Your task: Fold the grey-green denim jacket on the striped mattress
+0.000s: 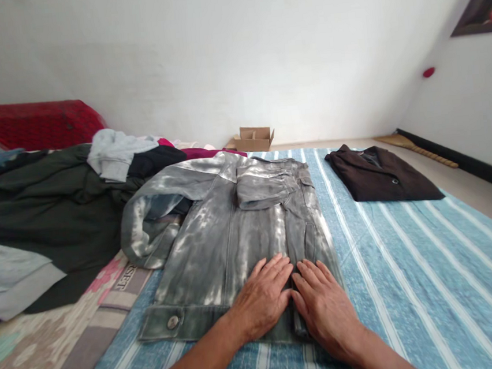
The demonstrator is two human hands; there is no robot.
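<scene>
A grey-green denim jacket [200,252] with whitish blotches lies spread on a blue striped cloth. One of its sleeves [264,188] is folded across the upper part, while the other sleeve [139,229] bends out to the left. The waistband with a metal button [172,322] faces me. My left hand [263,299] rests flat on the lower jacket, fingers stretched out. Beside it, my right hand [324,301] lies flat near the jacket's right edge, its fingers slightly spread. The two thumbs are close together. Both hands press on the fabric without gripping it.
A folded dark brown garment [382,174] lies at the right on the striped cloth [444,258]. Heaped clothes [57,208], dark green and light grey, cover the left. A small cardboard box [254,139] stands by the wall, and a red object [44,124] is at back left.
</scene>
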